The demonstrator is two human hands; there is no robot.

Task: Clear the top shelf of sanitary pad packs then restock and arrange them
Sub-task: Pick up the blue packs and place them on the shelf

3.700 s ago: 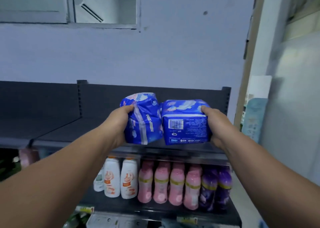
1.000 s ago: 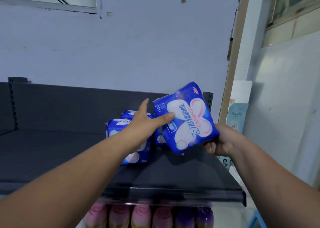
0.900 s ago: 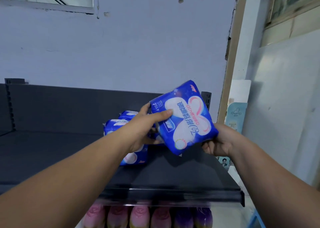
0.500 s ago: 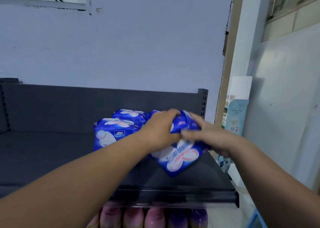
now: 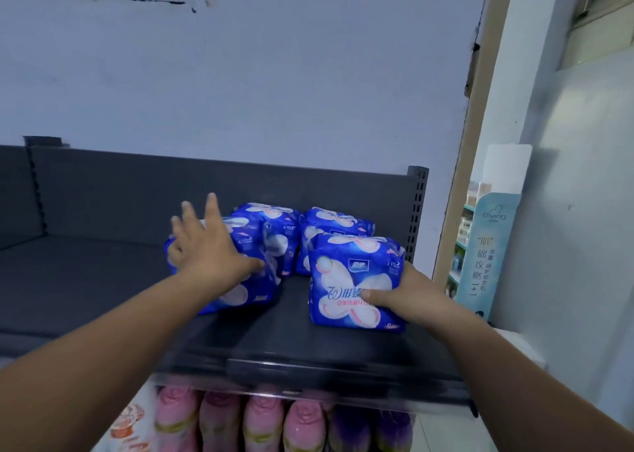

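**Top shelf: four pad packs in place, a hand on each front pack**

Four blue pad packs are found on the top shelf [image 5: 103,280], grouped toward its right end in two rows. The front right pack [image 5: 346,273] stands upright and is gripped at its right side by the right hand [image 5: 408,293]. The thumb is laid across the printed face, and the fingers are hidden behind the pack. The left hand [image 5: 206,252] is held wide, fingers spread and straight, and is laid on the front left pack [image 5: 247,297]. This hand is blurred, so how firmly it presses cannot be told.

Just beyond the left fingertips the rear left pack [image 5: 278,232] is seen, touching the front left pack. The rear right pack [image 5: 338,223] is set directly behind the one in the right hand and is partly covered by it. A strip of bare shelf is left between the two hands.

Beyond the packs the way is closed by the dark back panel [image 5: 137,190]. A perforated post [image 5: 417,208] stands just past the right hand, and a pale display card [image 5: 492,245] is noted further right. Below both forearms, pink bottles [image 5: 260,420] and purple bottles [image 5: 370,426] are ranged on the lower shelf.
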